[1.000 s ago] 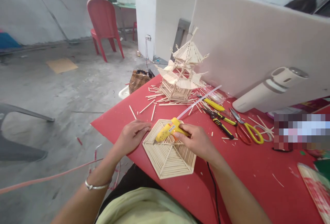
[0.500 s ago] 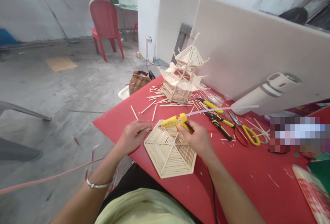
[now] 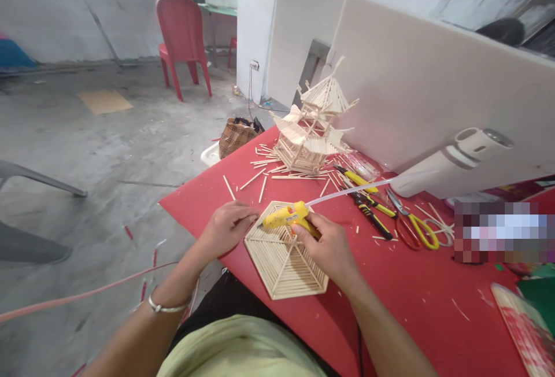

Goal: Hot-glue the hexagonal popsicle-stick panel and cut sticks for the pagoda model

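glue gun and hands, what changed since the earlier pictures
The glue gun moved from near the left corner of the hexagonal panel toward its upper-left corner, then partway back; its glue stick now slants lower to the right than at first. Nothing was visibly grasped or released. The right hand keeps the gun, the left hand stays by the panel, and the stick pagoda stands unmoved.

Over there a red chair [image 3: 180, 29] stands on the grey floor [image 3: 139, 146]. A pale partition [image 3: 403, 70] backs the bench [image 3: 416, 313].
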`<state>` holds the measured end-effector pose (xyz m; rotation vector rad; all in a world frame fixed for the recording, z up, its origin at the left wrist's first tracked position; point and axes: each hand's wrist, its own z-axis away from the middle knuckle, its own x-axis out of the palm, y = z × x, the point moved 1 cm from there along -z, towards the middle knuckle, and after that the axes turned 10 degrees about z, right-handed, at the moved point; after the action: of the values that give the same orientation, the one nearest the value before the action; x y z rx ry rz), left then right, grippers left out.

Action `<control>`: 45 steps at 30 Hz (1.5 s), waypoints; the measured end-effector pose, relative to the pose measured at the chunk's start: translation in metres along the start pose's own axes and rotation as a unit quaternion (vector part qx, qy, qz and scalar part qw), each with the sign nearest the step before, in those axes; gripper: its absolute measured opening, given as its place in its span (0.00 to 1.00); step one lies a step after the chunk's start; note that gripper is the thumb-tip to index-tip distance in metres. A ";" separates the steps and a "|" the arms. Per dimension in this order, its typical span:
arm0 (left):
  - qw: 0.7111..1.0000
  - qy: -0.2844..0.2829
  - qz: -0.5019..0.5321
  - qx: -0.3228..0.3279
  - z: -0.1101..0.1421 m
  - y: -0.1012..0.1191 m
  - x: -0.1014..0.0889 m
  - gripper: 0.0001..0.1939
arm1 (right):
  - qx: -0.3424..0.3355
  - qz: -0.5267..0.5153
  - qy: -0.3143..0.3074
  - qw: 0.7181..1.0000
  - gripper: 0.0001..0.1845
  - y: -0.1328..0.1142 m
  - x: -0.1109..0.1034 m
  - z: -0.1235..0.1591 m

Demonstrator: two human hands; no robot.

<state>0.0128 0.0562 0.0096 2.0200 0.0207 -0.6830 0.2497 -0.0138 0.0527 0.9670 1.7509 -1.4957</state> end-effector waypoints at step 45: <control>1.000 -0.005 0.001 -0.013 -0.002 0.002 0.002 0.12 | 0.016 -0.032 -0.115 0.993 0.14 0.008 -0.025 0.035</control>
<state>0.0153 0.0562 0.0107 1.9921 0.0209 -0.6884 0.2696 -0.0506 0.0640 0.7283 1.6106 -1.6104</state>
